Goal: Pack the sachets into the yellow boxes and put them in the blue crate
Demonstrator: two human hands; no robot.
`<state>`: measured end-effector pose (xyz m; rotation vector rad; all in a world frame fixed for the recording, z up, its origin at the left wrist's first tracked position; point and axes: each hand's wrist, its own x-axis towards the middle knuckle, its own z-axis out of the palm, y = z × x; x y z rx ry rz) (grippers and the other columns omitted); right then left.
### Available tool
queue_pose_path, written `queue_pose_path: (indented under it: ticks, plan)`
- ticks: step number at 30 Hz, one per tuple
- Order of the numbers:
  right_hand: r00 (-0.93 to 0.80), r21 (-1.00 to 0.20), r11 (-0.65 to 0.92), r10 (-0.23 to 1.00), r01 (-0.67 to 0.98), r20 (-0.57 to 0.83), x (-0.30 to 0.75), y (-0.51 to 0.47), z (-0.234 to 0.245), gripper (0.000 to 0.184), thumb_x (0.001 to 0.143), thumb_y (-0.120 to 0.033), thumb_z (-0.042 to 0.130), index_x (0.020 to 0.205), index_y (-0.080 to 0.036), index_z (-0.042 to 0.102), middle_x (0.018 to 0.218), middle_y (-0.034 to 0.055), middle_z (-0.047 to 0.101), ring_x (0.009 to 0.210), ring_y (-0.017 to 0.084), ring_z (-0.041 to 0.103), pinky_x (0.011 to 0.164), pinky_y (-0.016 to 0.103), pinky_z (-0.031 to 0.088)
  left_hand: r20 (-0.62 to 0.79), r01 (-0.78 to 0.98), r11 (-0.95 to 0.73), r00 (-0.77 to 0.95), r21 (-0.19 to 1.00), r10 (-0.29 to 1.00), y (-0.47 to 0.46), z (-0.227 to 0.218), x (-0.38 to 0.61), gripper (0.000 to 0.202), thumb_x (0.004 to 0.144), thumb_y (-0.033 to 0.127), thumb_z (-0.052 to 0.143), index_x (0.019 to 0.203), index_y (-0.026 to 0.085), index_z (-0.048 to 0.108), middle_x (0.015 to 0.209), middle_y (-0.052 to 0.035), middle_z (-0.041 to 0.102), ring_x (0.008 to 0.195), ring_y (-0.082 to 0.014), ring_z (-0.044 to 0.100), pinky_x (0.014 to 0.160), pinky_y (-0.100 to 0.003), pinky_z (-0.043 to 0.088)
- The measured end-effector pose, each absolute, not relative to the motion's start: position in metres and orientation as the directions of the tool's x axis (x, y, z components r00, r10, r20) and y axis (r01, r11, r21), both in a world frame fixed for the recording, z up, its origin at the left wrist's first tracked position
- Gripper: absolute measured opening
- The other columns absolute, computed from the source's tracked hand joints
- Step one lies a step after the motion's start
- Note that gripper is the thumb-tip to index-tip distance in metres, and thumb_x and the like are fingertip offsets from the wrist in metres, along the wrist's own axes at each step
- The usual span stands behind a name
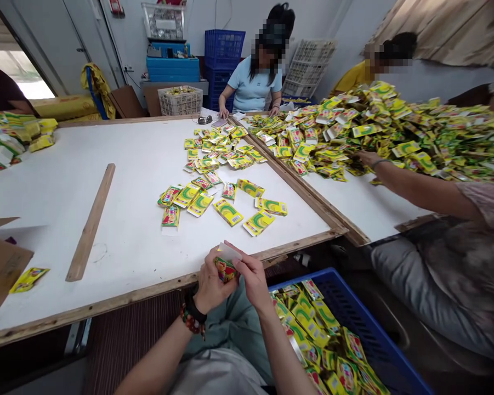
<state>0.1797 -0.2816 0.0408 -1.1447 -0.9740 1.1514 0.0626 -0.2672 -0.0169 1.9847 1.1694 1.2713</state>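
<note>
Between my two hands, just past the table's near edge, is a small printed carton (225,269) with its white end flap standing up. My left hand (211,282) wraps round its side, closed on it. My right hand (250,277) pinches the carton near the flap, thumb on the front. Beyond my hands, several yellow-green cartons (227,212) lie loose on the white table (135,230). A bigger cluster of cartons (217,145) lies farther back. Down by my right side, a blue basket (333,274) holds many flat yellow-green packs (312,318).
A wooden strip (91,222) lies across the table's left part, near a cardboard box (4,263). At right, a large heap of cartons (395,126) covers a neighbouring table, with a co-worker's arm (423,186) reaching in. Another person (250,82) sits at the far side.
</note>
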Motion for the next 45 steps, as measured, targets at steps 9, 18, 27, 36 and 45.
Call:
queue_pose_path:
  ticks: [9,18,27,36,45]
  plan:
    - [0.044,-0.96,0.26,0.963,0.105,0.266,0.179,-0.316,0.046,0.037,0.091,-0.031,0.052,0.127,-0.032,0.06,0.126,0.0019,0.065,0.114,0.028,0.062,0.096,0.042,0.049,0.657,0.114,-0.702,0.274,0.703,0.703,-0.267,-0.014,0.059,0.063,0.081,0.026,0.061,0.129,0.025,0.02,0.137,-0.0195,0.045,0.124,-0.0264,0.052,0.094,-0.047,0.05]
    - [-0.048,-0.902,0.397,0.917,0.171,0.395,0.161,-0.306,0.06,0.04,0.092,-0.022,0.047,0.129,-0.032,0.058,0.124,0.0023,0.065,0.108,0.023,0.066,0.09,0.036,0.055,0.689,0.103,-0.725,0.247,0.681,0.682,-0.268,-0.009,0.034,0.069,0.08,0.025,0.061,0.133,0.028,0.017,0.141,-0.018,0.042,0.124,-0.026,0.051,0.094,-0.047,0.049]
    - [0.045,-0.865,0.326,0.928,0.381,0.369,0.168,-0.284,0.055,0.027,0.083,-0.025,0.062,0.108,-0.022,0.073,0.106,0.0077,0.074,0.091,0.025,0.073,0.081,0.035,0.059,0.246,0.423,-0.351,0.283,0.836,0.927,-0.268,-0.009,0.043,0.063,0.075,0.036,0.066,0.127,0.022,0.034,0.116,-0.0104,0.061,0.098,-0.0258,0.065,0.08,-0.04,0.053]
    - [0.023,-0.935,0.203,0.975,0.292,0.219,0.17,-0.281,0.053,0.026,0.085,-0.024,0.059,0.107,-0.02,0.073,0.104,0.0064,0.075,0.09,0.024,0.073,0.081,0.035,0.058,0.193,0.441,-0.302,0.274,0.845,0.942,-0.266,-0.006,0.043,0.062,0.069,0.033,0.066,0.121,0.022,0.035,0.112,-0.009,0.062,0.096,-0.0284,0.064,0.08,-0.043,0.051]
    - [-0.124,-0.764,0.358,0.929,0.537,0.349,0.179,-0.302,0.044,0.04,0.094,-0.025,0.044,0.131,-0.021,0.058,0.089,0.008,0.076,0.071,0.018,0.07,0.065,0.026,0.054,0.217,0.373,-0.458,0.534,0.807,0.817,-0.258,0.02,0.035,0.057,0.073,0.023,0.062,0.125,0.021,0.039,0.12,-0.0097,0.057,0.102,-0.024,0.06,0.086,-0.039,0.051]
